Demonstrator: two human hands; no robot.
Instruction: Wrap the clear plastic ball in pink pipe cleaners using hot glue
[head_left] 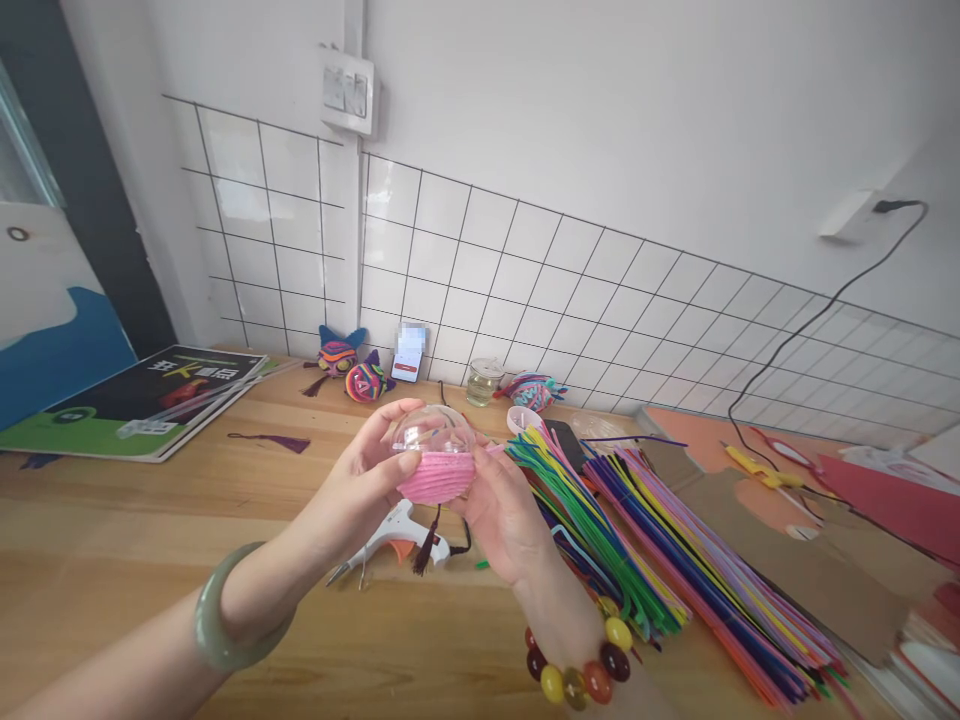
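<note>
Above table (112,560): left fingers (390,474), right fingers (497,478) grip ball (436,464), clear dome (433,433) upward, pink rows (436,484) sideways.

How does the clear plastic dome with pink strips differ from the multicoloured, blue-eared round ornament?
The left hand and right hand hold the dome; the ornament rests on the wooden table. The dome is see-through above its pink strips; the ornament looks opaque, multicoloured. Both look rounded.

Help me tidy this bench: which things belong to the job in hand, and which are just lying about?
Likely part of the job:
- clear ball with pink strips, held in the left hand and right hand
- coloured pipe cleaners
- white glue gun

Probably just lying about:
- black and green booklet
- glass jar
- phone, unless being consulted
</note>
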